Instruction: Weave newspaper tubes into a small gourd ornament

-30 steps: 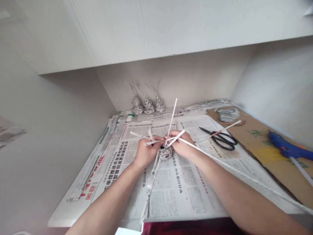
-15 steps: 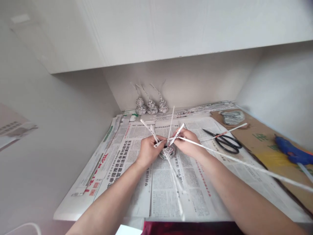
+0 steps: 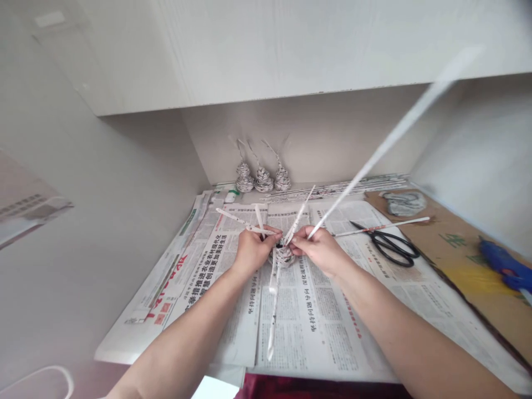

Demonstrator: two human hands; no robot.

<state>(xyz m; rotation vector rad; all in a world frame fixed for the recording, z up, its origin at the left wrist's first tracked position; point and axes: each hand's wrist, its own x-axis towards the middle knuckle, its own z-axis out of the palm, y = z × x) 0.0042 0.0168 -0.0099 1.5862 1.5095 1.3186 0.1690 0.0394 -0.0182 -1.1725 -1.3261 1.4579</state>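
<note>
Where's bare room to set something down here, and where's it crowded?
Bare newspaper lies between right forearm, scissors and cardboard; another patch between that forearm and the nearest paper stick. Crowded: around the woven piece, where left hand, right hand and sticks meet, and at the back, with three woven shapes.

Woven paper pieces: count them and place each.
4: back-left piece, back-middle piece, back-right piece; front piece, partly hidden, between left hand and right hand.

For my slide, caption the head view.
Left hand and right hand pinch paper rods at a small woven piece; three gourd shapes behind.
</note>
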